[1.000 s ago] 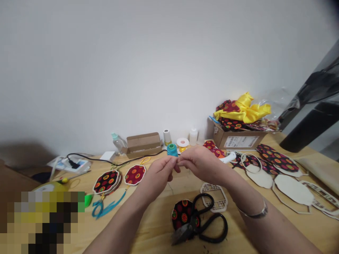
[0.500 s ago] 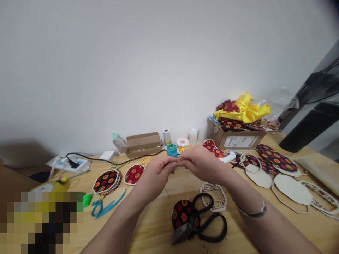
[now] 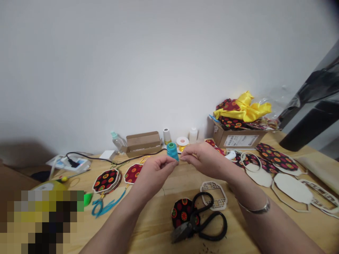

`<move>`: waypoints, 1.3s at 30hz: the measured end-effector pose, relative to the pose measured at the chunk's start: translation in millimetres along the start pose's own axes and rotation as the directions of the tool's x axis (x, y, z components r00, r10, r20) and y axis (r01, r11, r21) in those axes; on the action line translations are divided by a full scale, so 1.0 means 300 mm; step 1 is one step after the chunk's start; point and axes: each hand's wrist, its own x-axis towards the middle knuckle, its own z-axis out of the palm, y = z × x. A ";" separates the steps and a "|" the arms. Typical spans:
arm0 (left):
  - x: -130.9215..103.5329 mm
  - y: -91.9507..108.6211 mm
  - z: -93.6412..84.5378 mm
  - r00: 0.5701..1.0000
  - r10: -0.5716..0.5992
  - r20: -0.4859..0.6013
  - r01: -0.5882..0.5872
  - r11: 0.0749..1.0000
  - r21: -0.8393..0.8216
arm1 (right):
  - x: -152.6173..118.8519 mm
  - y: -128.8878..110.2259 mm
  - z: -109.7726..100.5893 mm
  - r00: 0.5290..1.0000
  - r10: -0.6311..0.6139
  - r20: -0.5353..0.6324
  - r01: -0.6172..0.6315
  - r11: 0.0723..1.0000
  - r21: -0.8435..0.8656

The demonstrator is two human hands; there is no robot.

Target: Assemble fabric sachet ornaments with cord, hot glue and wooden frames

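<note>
My left hand [image 3: 160, 171] is closed in a pinch of thumb and fingers, just below the teal thread spool [image 3: 172, 151]. My right hand [image 3: 201, 158] is also pinched, its fingertips a small gap from those of my left. Whatever either hand holds is too small to make out. Nearer to me, black-handled scissors [image 3: 209, 227] lie partly on a dark flower-patterned fabric piece [image 3: 181, 211]. A pale lattice frame [image 3: 223, 195] lies beside the scissors' upper handle. Left of my left hand is a red patterned piece [image 3: 131, 173].
A cardboard box [image 3: 222, 138] with yellow cloth stands at the back right. Pale wooden shapes [image 3: 292, 189] lie on the right. An open small box [image 3: 143, 144], a spray bottle [image 3: 118, 141] and a black cable line the back. Tasselled pieces [image 3: 106, 180] lie left.
The fingertips of my two hands have moved slightly apart. My right hand has shifted a little to the right, uncovering more of the teal spool.
</note>
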 end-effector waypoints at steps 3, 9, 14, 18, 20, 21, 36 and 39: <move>0.000 0.001 -0.002 1.000 -0.011 -0.017 0.011 1.000 -0.024 | 0.000 0.000 -0.002 1.000 0.005 0.000 -0.005 1.000 0.006; 0.001 -0.007 -0.007 1.000 -0.008 0.001 0.008 0.995 -0.097 | 0.003 -0.003 -0.018 1.000 0.014 -0.005 -0.014 1.000 0.023; 0.004 -0.009 -0.011 0.999 -0.033 -0.003 0.032 0.988 -0.151 | 0.001 0.002 -0.029 0.999 0.015 -0.039 -0.014 1.000 0.025; 0.005 -0.014 -0.012 0.999 -0.038 -0.010 0.036 0.985 -0.171 | -0.001 0.010 -0.037 0.999 0.029 -0.046 -0.026 0.998 0.058; 0.004 -0.013 -0.015 0.999 -0.043 -0.003 0.042 0.983 -0.177 | -0.002 0.011 -0.045 0.998 0.048 -0.039 -0.046 0.997 0.065; 0.004 -0.012 -0.016 0.999 -0.046 0.001 0.045 0.983 -0.178 | -0.002 0.011 -0.050 0.997 0.063 -0.036 -0.060 0.996 0.066; 0.005 -0.027 -0.036 0.999 -0.036 -0.040 0.029 0.985 -0.169 | -0.011 0.094 -0.075 0.977 0.173 -0.126 -0.176 0.984 -0.010; 0.004 -0.022 -0.039 0.997 -0.042 -0.064 0.031 0.984 -0.177 | -0.017 0.105 -0.077 0.947 0.173 -0.271 -0.231 0.953 -0.197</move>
